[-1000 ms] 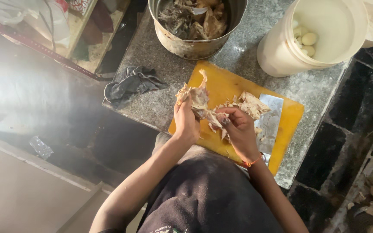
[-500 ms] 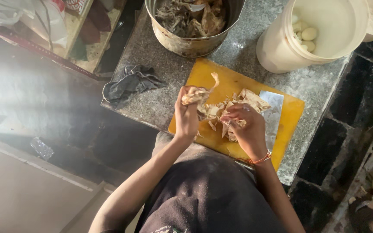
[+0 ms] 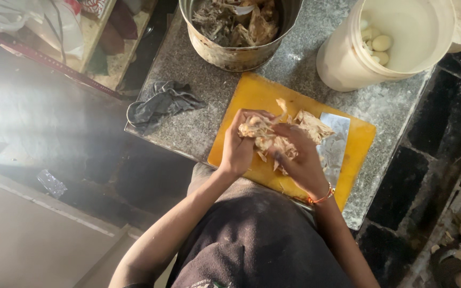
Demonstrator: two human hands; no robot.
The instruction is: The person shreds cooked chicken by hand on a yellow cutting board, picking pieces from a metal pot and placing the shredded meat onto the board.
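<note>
Yellow plastic makes up the cutting board [image 3: 252,96], which lies on a speckled grey stone counter [image 3: 188,128] seen from above. Over the board, the person's left hand [image 3: 238,146] and right hand [image 3: 302,162] are both closed around a pale, ragged piece of cooked chicken [image 3: 273,133], with the fingers curled into the meat and holding it just above the board's middle. An orange band [image 3: 322,198] circles the right wrist. A flat shiny cleaver blade [image 3: 336,145] rests on the board just beside the right hand, touching the chicken's edge. Behind the board stands a round metal pot [image 3: 236,53] filled with darker meat scraps and bones. To the right of the pot sits a white plastic bucket [image 3: 348,64] with a few pale, egg-like lumps [image 3: 377,42] inside. A crumpled dark grey cloth [image 3: 161,104] lies at the counter's left edge, well apart from the hands. Dark floor tiles [image 3: 444,138] show to the right of the counter.
</note>
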